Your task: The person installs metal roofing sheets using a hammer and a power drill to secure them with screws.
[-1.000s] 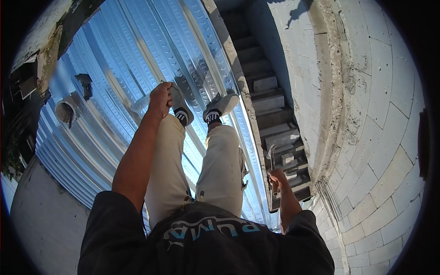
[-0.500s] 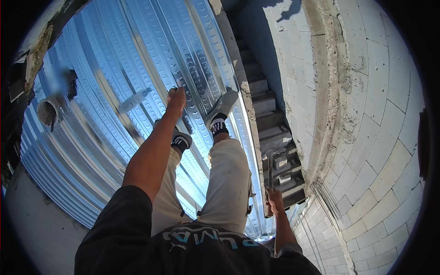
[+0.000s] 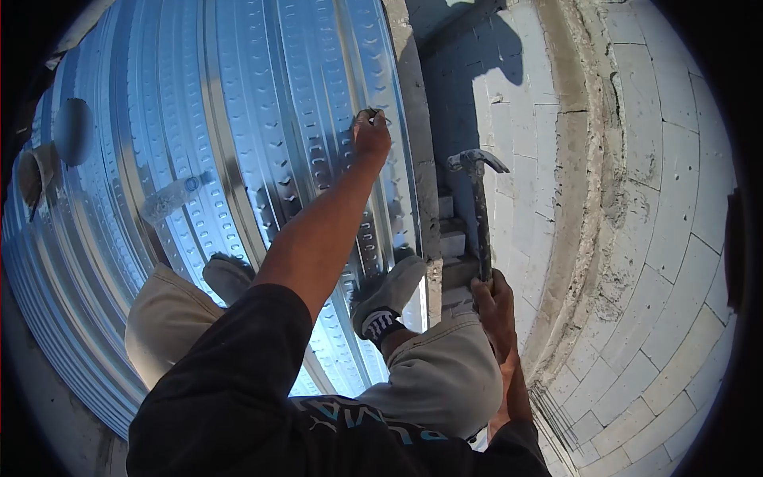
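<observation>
My left hand (image 3: 372, 137) is closed in a pinch near the right edge of the ribbed metal decking sheet (image 3: 262, 103). Something small and dark shows at its fingertips, too small to name. In my right hand (image 3: 494, 306) a claw hammer (image 3: 482, 211) is gripped by the lower handle. It stands upright in view, head away from me, above the stairwell beside the decking. My shoes (image 3: 393, 288) rest on the metal, with my knees bent.
A concrete edge (image 3: 415, 119) borders the decking, and concrete steps (image 3: 451, 238) drop away beyond it. A block wall (image 3: 660, 238) rises on the right. On the decking at left lie a clear plastic bottle (image 3: 168, 200) and a round tube-like object (image 3: 36, 175).
I have bent down into a crouch, knees apart. My left hand has moved right, toward the decking's edge. The hammer has come up and forward in my right hand.
</observation>
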Available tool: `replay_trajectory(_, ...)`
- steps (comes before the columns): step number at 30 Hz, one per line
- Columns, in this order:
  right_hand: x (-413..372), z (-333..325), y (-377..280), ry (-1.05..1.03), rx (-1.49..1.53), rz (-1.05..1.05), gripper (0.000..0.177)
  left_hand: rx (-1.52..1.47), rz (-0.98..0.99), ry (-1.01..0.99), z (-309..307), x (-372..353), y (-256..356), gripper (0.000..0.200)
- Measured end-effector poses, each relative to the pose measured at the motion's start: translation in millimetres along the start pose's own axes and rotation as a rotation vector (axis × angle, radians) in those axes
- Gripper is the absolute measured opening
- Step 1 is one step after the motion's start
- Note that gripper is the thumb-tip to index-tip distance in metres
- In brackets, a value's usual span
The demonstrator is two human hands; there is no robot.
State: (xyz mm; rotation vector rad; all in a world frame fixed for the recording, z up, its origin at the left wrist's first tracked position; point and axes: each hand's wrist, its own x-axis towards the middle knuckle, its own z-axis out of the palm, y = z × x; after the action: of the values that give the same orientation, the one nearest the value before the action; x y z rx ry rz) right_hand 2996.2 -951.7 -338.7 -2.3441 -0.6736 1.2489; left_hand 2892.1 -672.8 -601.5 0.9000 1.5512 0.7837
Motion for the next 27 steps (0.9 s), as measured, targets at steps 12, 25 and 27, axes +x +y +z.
replay_trajectory(12,130.6,8.4,-32.8,-0.011,-0.264,-0.267,0.046,0.162,0.256,0.202,52.6,24.0,-32.3,0.021)
replay_trajectory(25,182.7,21.5,-87.2,-0.063,-0.672,-0.603,0.035,0.289,0.262,0.162,48.5,18.8,-34.3,0.023)
replay_trajectory(27,198.5,21.8,-76.2,-0.042,-0.853,-0.501,0.031,0.311,0.258,0.140,50.5,19.4,-36.5,0.023)
